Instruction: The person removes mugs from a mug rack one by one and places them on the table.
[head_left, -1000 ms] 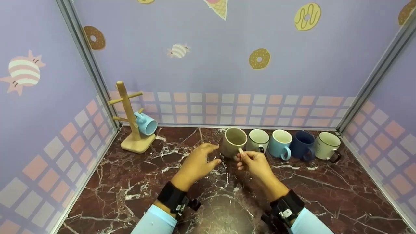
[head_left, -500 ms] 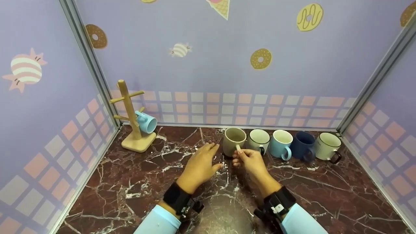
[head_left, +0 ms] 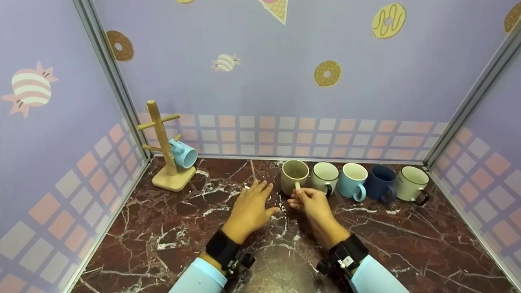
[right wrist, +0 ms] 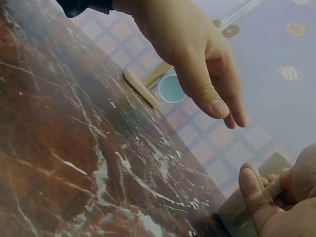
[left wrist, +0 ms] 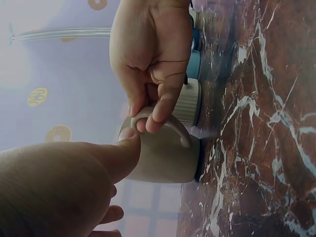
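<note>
A beige mug stands upright at the left end of a row of mugs, its handle turned toward me. My right hand pinches that handle between thumb and fingers; the left wrist view shows the fingertips curled through the handle. To the left of the mug, my left hand hovers over the tabletop with its fingers spread and nothing in them. In the right wrist view the left hand is apart from the mug.
Right of the beige mug stand a white mug, a light blue mug, a navy mug and another white mug. At back left, a wooden mug tree bears a light blue mug. Walls enclose the marbled table.
The beige mug's handle has swung slightly left with my right hand pinching it. My left hand has shifted a little right and its fingers have straightened.
</note>
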`<action>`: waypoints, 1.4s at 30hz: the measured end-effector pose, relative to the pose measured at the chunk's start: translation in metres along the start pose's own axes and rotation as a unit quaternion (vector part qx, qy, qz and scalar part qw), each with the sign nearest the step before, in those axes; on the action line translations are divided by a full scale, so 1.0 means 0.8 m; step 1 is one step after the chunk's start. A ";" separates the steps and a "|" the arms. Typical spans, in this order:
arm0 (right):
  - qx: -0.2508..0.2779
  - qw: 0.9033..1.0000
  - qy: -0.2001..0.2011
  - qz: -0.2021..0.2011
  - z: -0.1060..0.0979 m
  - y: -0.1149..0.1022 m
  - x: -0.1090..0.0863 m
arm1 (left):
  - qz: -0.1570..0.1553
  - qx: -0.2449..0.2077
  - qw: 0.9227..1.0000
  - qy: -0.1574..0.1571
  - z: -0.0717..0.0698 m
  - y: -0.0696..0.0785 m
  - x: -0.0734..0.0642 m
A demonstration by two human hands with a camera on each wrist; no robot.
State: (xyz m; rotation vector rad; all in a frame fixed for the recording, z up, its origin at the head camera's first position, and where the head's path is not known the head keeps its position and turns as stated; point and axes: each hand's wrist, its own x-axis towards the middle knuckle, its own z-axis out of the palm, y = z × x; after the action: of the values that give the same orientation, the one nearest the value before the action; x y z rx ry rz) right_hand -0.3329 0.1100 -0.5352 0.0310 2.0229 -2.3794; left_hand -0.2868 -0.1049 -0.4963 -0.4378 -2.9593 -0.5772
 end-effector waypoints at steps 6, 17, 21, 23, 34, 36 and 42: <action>-0.001 1.000 -0.007 0.009 0.001 0.001 0.000 | 0.023 -0.014 1.000 -0.015 0.001 0.004 -0.003; -0.071 0.997 -0.039 -0.010 -0.003 0.000 -0.003 | 0.060 -0.003 0.997 -0.043 0.006 0.008 -0.009; -0.106 0.993 -0.022 -0.045 0.002 0.003 -0.005 | 0.061 -0.010 0.997 -0.040 0.005 0.009 -0.009; -0.108 0.993 -0.021 -0.051 0.006 0.005 -0.006 | 0.061 -0.012 0.997 -0.037 0.006 0.010 -0.008; -0.209 0.975 -0.046 -0.065 -0.005 -0.007 -0.012 | 0.064 -0.009 0.998 -0.027 0.007 0.009 -0.007; -0.254 0.962 -0.043 -0.086 -0.009 -0.015 -0.014 | 0.057 -0.014 0.998 -0.025 0.005 0.007 -0.006; -0.347 0.926 -0.025 -0.146 -0.017 -0.041 -0.018 | 0.034 -0.044 0.998 -0.021 -0.005 0.003 -0.004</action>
State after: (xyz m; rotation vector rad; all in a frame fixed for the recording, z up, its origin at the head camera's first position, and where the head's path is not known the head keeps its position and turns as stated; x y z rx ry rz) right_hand -0.3196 0.1290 -0.5044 -0.3565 2.8740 -1.6004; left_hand -0.2826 -0.1052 -0.4923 -0.5621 -2.9527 -0.7026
